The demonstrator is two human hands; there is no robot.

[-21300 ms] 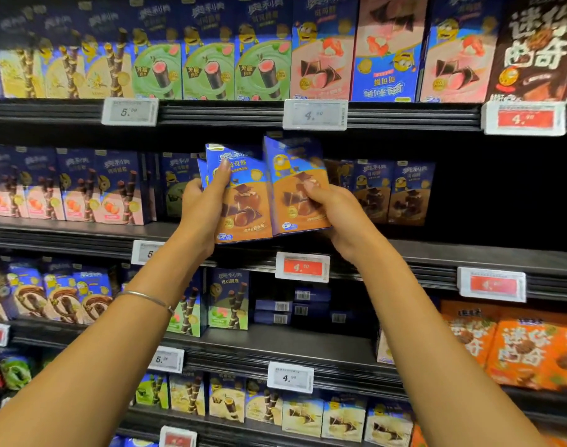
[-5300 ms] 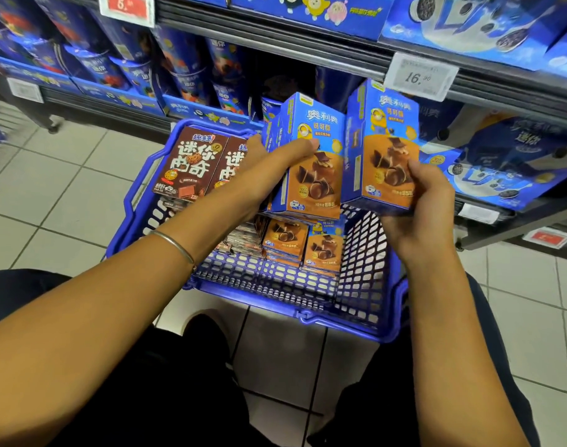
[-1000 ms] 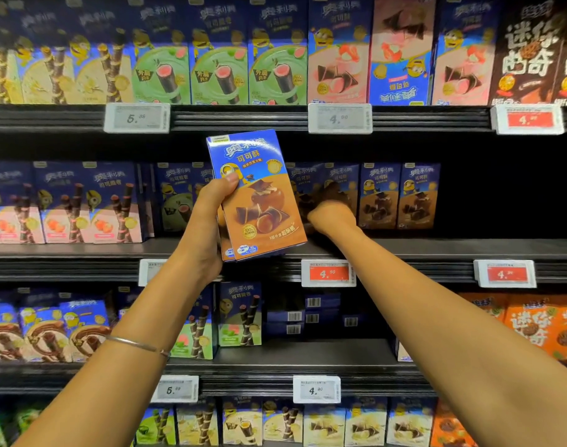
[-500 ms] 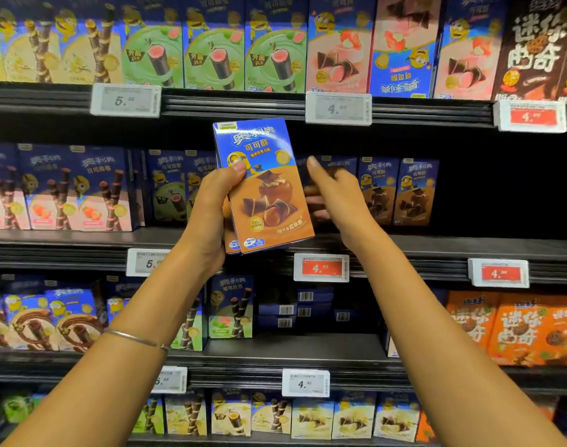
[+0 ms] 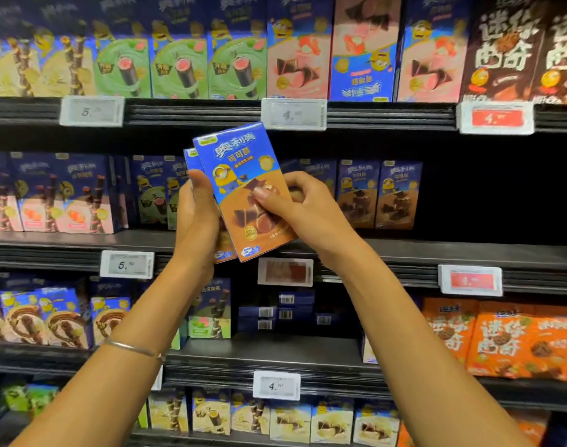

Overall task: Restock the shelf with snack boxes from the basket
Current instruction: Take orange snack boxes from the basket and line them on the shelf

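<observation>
In front of the second shelf I hold up two blue-and-brown chocolate snack boxes, one behind the other. My left hand grips both along their left edge. The front box tilts to the right, and my right hand pinches it, thumb on its face and fingers behind its right edge. Only a sliver of the rear box shows. Matching chocolate boxes stand on that shelf just right of my hands. The basket is out of view.
Dark open shelf space lies right of the matching boxes. Pink and green boxes fill the shelf's left part. Price tags line the shelf edges. Other snack rows stand above and below, with orange packs at lower right.
My right hand has come back from the shelf and taken hold of the front box in my left hand. The boxes sit a little lower and nearer to me.
</observation>
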